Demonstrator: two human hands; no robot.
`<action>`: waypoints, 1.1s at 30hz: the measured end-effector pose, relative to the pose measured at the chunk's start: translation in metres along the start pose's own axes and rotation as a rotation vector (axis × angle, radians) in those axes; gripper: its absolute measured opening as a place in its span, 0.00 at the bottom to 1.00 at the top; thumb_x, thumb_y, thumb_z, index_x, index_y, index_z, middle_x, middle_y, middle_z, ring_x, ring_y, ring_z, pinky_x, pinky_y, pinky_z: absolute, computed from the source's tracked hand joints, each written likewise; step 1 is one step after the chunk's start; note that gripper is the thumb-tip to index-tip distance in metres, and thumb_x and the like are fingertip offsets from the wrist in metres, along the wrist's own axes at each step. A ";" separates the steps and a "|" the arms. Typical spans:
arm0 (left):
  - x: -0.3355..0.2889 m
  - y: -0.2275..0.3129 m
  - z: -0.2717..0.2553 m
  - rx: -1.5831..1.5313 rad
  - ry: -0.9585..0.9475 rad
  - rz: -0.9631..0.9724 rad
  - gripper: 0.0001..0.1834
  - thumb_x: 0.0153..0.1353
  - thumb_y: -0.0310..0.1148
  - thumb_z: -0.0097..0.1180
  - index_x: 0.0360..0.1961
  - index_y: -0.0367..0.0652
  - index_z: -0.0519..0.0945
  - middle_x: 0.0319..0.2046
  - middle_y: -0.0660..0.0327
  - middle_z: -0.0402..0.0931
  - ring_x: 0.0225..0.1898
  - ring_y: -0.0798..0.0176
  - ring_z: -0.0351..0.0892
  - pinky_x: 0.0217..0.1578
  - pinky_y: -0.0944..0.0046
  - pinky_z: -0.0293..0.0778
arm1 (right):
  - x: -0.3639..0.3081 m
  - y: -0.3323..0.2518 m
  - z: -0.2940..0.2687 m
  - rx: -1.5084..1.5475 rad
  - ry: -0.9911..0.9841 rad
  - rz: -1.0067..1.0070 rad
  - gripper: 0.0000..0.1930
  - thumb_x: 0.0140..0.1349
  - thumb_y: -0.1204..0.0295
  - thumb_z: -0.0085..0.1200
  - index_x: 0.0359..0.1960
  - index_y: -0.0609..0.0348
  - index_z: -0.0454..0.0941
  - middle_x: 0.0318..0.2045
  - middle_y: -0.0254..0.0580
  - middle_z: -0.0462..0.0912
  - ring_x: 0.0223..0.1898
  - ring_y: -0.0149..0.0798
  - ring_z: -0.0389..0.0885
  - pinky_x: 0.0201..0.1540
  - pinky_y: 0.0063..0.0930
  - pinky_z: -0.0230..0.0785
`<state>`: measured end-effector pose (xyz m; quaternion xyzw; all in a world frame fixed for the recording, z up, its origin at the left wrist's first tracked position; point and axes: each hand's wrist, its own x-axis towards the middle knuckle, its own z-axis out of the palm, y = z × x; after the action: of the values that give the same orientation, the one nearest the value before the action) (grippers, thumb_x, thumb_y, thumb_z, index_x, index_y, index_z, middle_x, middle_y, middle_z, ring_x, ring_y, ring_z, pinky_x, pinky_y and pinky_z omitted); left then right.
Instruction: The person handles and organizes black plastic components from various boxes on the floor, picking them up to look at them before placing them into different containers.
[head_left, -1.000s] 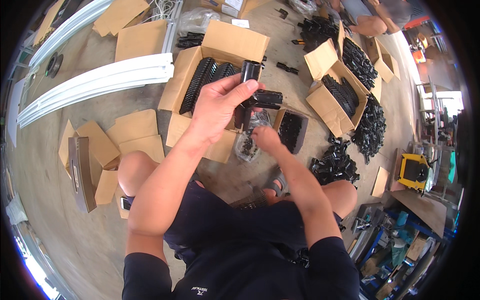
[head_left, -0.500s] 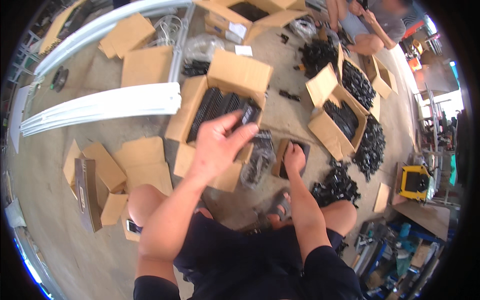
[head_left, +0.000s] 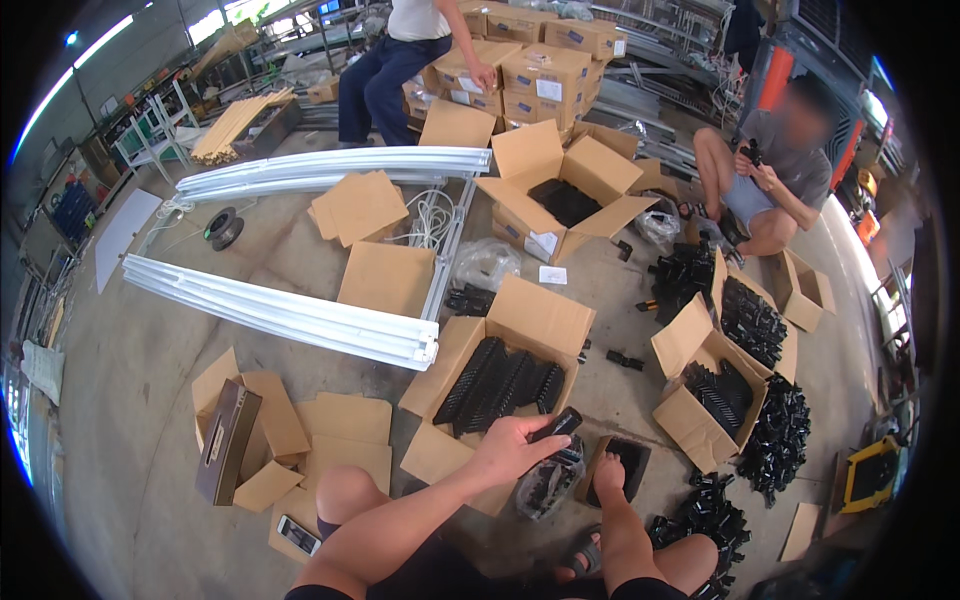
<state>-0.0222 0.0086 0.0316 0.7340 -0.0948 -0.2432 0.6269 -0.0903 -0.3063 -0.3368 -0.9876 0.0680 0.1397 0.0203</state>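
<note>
My left hand (head_left: 508, 450) is closed round a short, dark black piece (head_left: 562, 424), held up just in front of an open cardboard box (head_left: 540, 312). Rows of black ridged parts (head_left: 485, 385) fill that box. My right hand (head_left: 608, 476) is curled down into a small dark-lined box (head_left: 634, 490) on the floor; whatever its fingers hold is hidden. Between the two hands lies a clear plastic bag (head_left: 545, 492) with dark things inside.
To the right stands another open carton (head_left: 690, 432) of black parts, with heaps of black pieces (head_left: 775, 430) around it. Long white metal profiles (head_left: 280, 315) lie at left. A phone (head_left: 298, 535) rests on cardboard near my knee. Two people are farther off, one crouching (head_left: 790, 170).
My view has tilted up, bringing the stacked cartons and a second person into sight. My left hand still holds the black piece; my right stays at the small box.
</note>
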 end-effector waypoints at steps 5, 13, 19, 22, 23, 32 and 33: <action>0.011 0.004 0.018 -0.014 -0.004 -0.008 0.19 0.65 0.38 0.66 0.53 0.39 0.84 0.22 0.71 0.77 0.21 0.81 0.69 0.21 0.74 0.64 | -0.015 0.011 -0.021 -0.062 -0.017 -0.076 0.12 0.61 0.71 0.49 0.42 0.59 0.82 0.46 0.50 0.83 0.51 0.50 0.80 0.56 0.38 0.74; 0.005 -0.004 0.026 0.001 0.026 0.075 0.17 0.66 0.32 0.64 0.52 0.34 0.84 0.33 0.66 0.84 0.31 0.77 0.80 0.32 0.74 0.76 | -0.020 0.002 -0.017 -0.072 -0.088 -0.042 0.16 0.69 0.68 0.44 0.51 0.59 0.81 0.53 0.50 0.81 0.56 0.51 0.78 0.52 0.40 0.79; -0.010 -0.001 0.025 -0.048 -0.020 0.061 0.15 0.66 0.31 0.64 0.51 0.34 0.84 0.36 0.66 0.85 0.35 0.77 0.80 0.37 0.74 0.77 | -0.024 -0.001 0.009 -0.079 -0.069 -0.043 0.15 0.66 0.72 0.44 0.47 0.61 0.82 0.47 0.51 0.85 0.51 0.47 0.82 0.56 0.42 0.75; -0.016 0.005 0.015 0.012 -0.017 0.061 0.16 0.66 0.32 0.64 0.52 0.34 0.84 0.35 0.66 0.85 0.35 0.79 0.79 0.36 0.75 0.76 | -0.028 -0.001 0.002 0.112 -0.058 0.030 0.14 0.68 0.72 0.44 0.46 0.63 0.81 0.47 0.53 0.84 0.52 0.51 0.82 0.52 0.41 0.78; -0.017 0.005 0.013 0.032 -0.017 0.059 0.17 0.66 0.32 0.64 0.52 0.34 0.83 0.35 0.66 0.85 0.34 0.79 0.79 0.36 0.75 0.76 | -0.030 -0.002 0.001 0.214 -0.055 0.080 0.14 0.68 0.72 0.43 0.46 0.63 0.81 0.48 0.54 0.84 0.53 0.53 0.81 0.51 0.41 0.79; -0.008 -0.003 0.022 -0.017 -0.003 0.053 0.20 0.65 0.37 0.65 0.55 0.38 0.83 0.32 0.68 0.84 0.32 0.80 0.76 0.34 0.75 0.73 | -0.042 -0.008 0.001 0.227 -0.026 0.114 0.17 0.66 0.71 0.44 0.53 0.63 0.77 0.48 0.59 0.83 0.51 0.58 0.83 0.54 0.48 0.77; -0.010 0.004 0.022 -0.005 -0.016 0.024 0.21 0.66 0.37 0.65 0.56 0.38 0.83 0.33 0.68 0.84 0.32 0.80 0.77 0.35 0.74 0.74 | -0.043 -0.009 0.002 0.236 -0.089 0.144 0.17 0.67 0.71 0.43 0.53 0.63 0.77 0.49 0.58 0.83 0.51 0.56 0.83 0.54 0.46 0.77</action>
<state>-0.0404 -0.0070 0.0358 0.7294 -0.1079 -0.2418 0.6307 -0.1301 -0.2923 -0.3263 -0.9638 0.1536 0.1755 0.1291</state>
